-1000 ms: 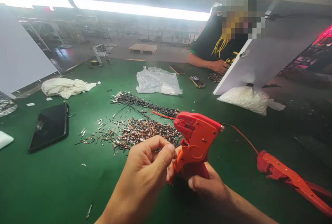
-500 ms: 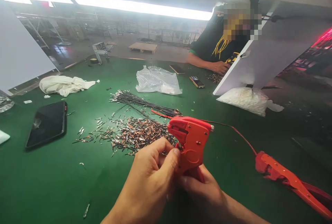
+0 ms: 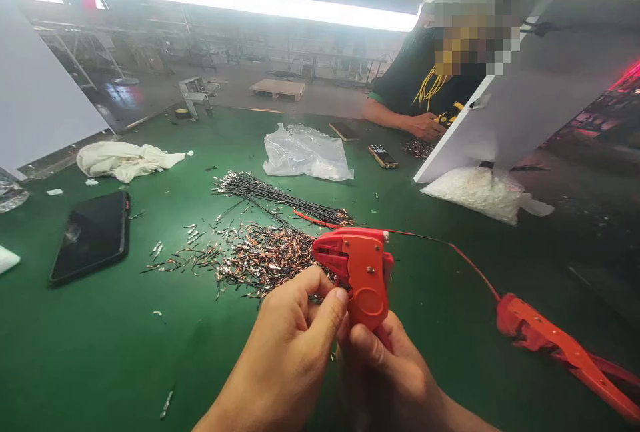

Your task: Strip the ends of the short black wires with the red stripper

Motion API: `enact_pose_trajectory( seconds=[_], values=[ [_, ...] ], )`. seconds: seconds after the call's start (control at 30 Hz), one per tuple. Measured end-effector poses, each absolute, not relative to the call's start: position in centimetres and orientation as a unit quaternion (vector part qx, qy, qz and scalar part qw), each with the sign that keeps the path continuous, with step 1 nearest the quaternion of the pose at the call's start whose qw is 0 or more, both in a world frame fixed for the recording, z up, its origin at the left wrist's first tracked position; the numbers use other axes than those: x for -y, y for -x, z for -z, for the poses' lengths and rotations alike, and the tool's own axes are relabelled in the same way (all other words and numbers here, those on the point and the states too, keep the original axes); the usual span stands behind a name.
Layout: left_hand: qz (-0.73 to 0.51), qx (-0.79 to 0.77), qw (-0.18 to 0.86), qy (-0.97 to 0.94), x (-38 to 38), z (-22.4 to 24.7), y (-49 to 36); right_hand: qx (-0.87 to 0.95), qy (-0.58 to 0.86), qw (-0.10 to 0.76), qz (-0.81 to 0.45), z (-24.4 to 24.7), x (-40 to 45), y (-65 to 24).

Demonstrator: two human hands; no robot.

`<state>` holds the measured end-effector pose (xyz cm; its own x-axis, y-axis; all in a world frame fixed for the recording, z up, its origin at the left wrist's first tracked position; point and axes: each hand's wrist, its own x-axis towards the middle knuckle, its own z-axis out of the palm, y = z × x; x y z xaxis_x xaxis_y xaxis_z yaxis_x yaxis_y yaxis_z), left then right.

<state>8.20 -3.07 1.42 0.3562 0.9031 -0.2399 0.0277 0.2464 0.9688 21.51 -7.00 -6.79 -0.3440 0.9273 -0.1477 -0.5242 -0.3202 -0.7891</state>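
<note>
A red wire stripper (image 3: pixel 367 272) stands upright in my right hand (image 3: pixel 400 365), whose fingers are wrapped round its handles. My left hand (image 3: pixel 300 325) is closed, thumb against the bent index finger, close to the left side of the tool below its jaws; what it pinches, if anything, is hidden. Behind the hands lies a heap of short wire offcuts (image 3: pixel 273 255) with black and copper-coloured pieces. Beyond the heap is a bundle of long black wires (image 3: pixel 285 197) with bare ends.
A second red tool (image 3: pixel 560 345) lies at the right. A black phone (image 3: pixel 93 239) and white cloth (image 3: pixel 125 160) are at the left. Farther back are a plastic bag (image 3: pixel 305 152), two phones, a white-filled bag (image 3: pixel 475 193) by a panel, and another person (image 3: pixel 420 92).
The wire stripper has turned and shifted slightly left, with its jaws now lower and farther left. My right thumb has come up beside the handle. My left hand has barely moved.
</note>
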Motion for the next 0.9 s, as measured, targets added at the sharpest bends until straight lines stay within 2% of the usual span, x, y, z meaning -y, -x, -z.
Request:
enact_pose_trajectory(
  seconds=[0.17,0.43,0.67,0.9],
  values=[
    [-0.361,-0.459,0.618,-0.526,2.7,-1.3,-7.8,0.284,0.303,0.469,-0.780,6.5,7.0,-21.8],
    [-0.274,-0.463,0.596,-0.596,2.3,-0.8,-7.0,0.361,0.290,0.549,-0.696,4.4,4.9,-23.6],
    [-0.171,-0.492,0.545,-0.656,2.8,0.4,-7.5,0.380,0.323,0.514,-0.698,4.6,5.2,-23.6],
    [-0.136,-0.476,0.502,-0.709,3.1,1.1,-7.7,0.426,0.369,0.502,-0.656,4.7,5.2,-23.8]
  ],
)
